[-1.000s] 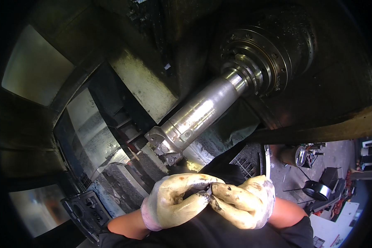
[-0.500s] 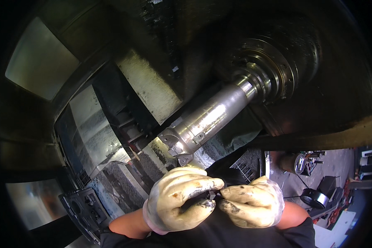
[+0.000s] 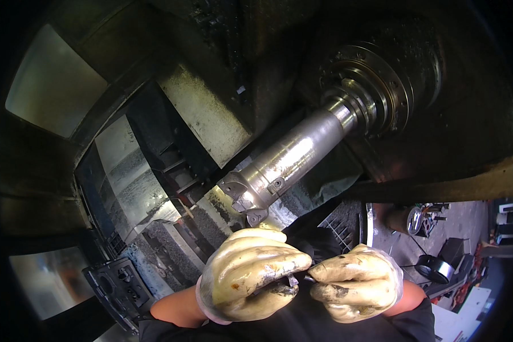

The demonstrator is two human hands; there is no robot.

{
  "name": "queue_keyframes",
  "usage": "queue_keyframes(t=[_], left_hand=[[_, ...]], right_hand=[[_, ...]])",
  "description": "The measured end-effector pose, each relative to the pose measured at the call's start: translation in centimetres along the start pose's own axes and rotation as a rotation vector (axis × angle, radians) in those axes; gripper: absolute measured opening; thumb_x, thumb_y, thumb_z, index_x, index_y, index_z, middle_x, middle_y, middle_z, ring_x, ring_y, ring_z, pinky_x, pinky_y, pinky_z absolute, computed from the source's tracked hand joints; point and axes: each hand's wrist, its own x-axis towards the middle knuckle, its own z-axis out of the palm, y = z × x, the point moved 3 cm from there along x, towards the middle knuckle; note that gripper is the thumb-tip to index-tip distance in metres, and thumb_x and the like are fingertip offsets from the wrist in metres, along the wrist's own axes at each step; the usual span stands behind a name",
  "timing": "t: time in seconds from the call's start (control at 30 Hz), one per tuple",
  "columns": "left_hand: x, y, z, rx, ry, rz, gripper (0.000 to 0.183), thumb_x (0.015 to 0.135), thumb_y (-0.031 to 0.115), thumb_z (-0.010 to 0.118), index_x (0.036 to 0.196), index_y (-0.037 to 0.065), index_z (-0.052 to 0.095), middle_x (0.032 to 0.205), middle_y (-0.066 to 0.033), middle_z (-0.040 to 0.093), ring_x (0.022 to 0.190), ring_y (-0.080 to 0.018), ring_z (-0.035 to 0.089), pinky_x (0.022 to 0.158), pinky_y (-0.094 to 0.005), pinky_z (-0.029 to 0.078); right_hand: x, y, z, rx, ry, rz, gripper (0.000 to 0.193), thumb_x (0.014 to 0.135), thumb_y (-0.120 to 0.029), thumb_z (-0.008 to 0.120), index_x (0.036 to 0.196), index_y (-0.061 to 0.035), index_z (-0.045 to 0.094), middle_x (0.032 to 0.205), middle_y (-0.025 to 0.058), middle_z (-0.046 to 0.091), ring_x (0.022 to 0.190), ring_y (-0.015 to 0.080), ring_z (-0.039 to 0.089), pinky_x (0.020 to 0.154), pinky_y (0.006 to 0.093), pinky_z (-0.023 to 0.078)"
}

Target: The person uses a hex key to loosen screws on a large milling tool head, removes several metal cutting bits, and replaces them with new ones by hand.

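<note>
My left hand [image 3: 251,276], in a soiled cream glove, pinches a small grey metal piece [image 3: 292,280] between thumb and fingertips. Facing it, my right hand [image 3: 356,284], gloved alike, has thumb and forefinger closed on a tiny dark thing [image 3: 309,278], too small to name. A narrow gap parts the two sets of fingertips, and dark grease stains them. Just beyond my left hand is the toothed end of a shiny cylindrical milling cutter [image 3: 293,157], which slants up to a round spindle [image 3: 376,94]. A small screw [image 3: 278,182] shows on its side.
An open black case [image 3: 119,288] sits at the lower left. Chip-covered metal blocks [image 3: 171,251] lie below the cutter. Dark machine walls surround the work. Off to the right are a metal can [image 3: 404,221] and a round black-and-silver object [image 3: 435,269] on a cluttered surface.
My hands have drawn slightly apart, the right one moving to the right. More of the small grey piece shows at my left fingertips.
</note>
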Motion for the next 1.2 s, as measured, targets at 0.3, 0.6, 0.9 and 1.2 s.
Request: queue_keyframes(t=[0.3, 0.6, 0.9, 1.2], left_hand=[[-0.2, 0.1, 0.0, 0.019, -0.053, -0.058, 0.045, 0.075, 0.004, 0.086, 0.119, 0.002, 0.077, 0.111, -0.0120, 0.079, 0.103, -0.0303, 0.075, 0.098, -0.0460, 0.057], [-0.2, 0.8, 1.0, 0.180, 0.045, -0.028, 0.040, 0.075, 0.001, 0.084, 0.114, 0.001, 0.076, 0.104, -0.0098, 0.079, 0.093, -0.0277, 0.075, 0.099, -0.0479, 0.059], [-0.4, 1.7, 1.5, 0.265, 0.064, -0.026, 0.043, 0.074, 0.003, 0.086, 0.116, 0.001, 0.075, 0.105, -0.0096, 0.078, 0.091, -0.0276, 0.075, 0.095, -0.0484, 0.060], [-0.5, 1.3, 1.1, 0.141, 0.014, -0.082, 0.047, 0.073, 0.003, 0.088, 0.118, 0.000, 0.075, 0.105, -0.0112, 0.080, 0.089, -0.0282, 0.077, 0.095, -0.0481, 0.060]], right_hand=[[-0.6, 0.3, 0.3, 0.169, -0.001, 0.023, 0.021, 0.079, 0.003, 0.078, 0.100, 0.0081, 0.078, 0.107, 0.0280, 0.075, 0.082, 0.0360, 0.078, 0.067, 0.0372, 0.065], [-2.6, 1.1, 0.6, 0.079, -0.025, -0.024, 0.019, 0.081, 0.002, 0.074, 0.098, 0.0076, 0.078, 0.106, 0.0282, 0.074, 0.090, 0.0376, 0.078, 0.074, 0.0384, 0.066], [-1.4, -0.7, 0.6, 0.145, 0.182, 0.235, 0.017, 0.088, -0.001, 0.073, 0.104, 0.0031, 0.077, 0.105, 0.0244, 0.076, 0.093, 0.0372, 0.078, 0.083, 0.0409, 0.064], [-1.5, -0.6, 0.6, 0.100, 0.108, 0.165, 0.018, 0.087, -0.001, 0.073, 0.104, 0.0060, 0.076, 0.107, 0.0267, 0.074, 0.096, 0.0385, 0.078, 0.083, 0.0419, 0.065]])
